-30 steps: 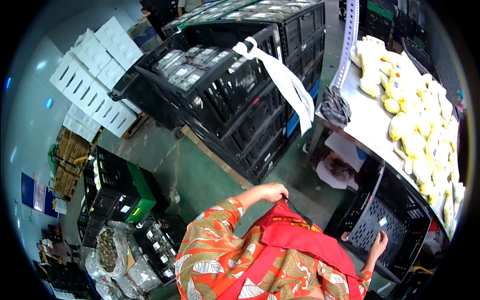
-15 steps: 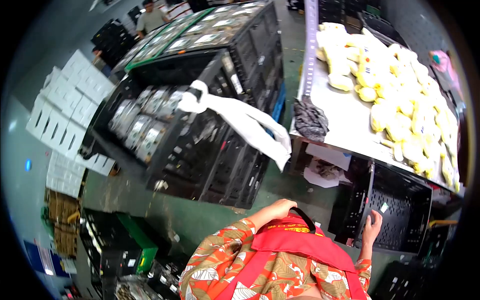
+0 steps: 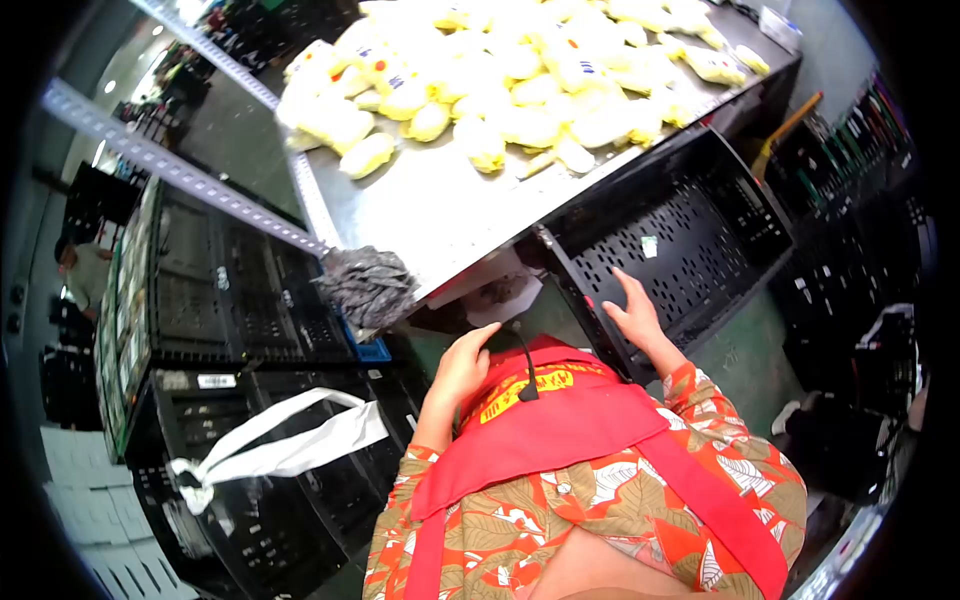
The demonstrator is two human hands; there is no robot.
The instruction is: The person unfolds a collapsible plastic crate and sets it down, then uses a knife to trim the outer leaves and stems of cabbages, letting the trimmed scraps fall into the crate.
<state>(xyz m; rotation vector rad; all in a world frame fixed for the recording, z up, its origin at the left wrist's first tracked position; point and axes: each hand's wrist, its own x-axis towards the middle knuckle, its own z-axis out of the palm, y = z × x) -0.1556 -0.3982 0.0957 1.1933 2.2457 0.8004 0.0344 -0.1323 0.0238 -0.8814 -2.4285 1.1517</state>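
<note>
My left hand (image 3: pixel 464 368) is beside the upper edge of the red apron (image 3: pixel 545 425), near a thin black cord; whether its fingers grip anything is unclear. Fingers apart and empty, my right hand (image 3: pixel 636 312) hovers over the near side of an empty black crate (image 3: pixel 670 270). That crate sits tilted beside the metal table (image 3: pixel 400 220), which carries a pile of yellow-netted, pale wrapped bundles (image 3: pixel 520 90). A crumpled dark plastic bag (image 3: pixel 368 286) rests on the table's near corner.
Stacked black crates (image 3: pixel 270 450) with a knotted white strip (image 3: pixel 290 450) stand at the left. White boxes (image 3: pixel 110 510) are at the lower left. A person (image 3: pixel 88 270) is at the far left. More dark crates (image 3: pixel 840 250) stand at the right.
The view has swung toward the table and the empty crate. My left hand has opened somewhat and no longer visibly pulls up the apron's edge. My right hand remains by the crate.
</note>
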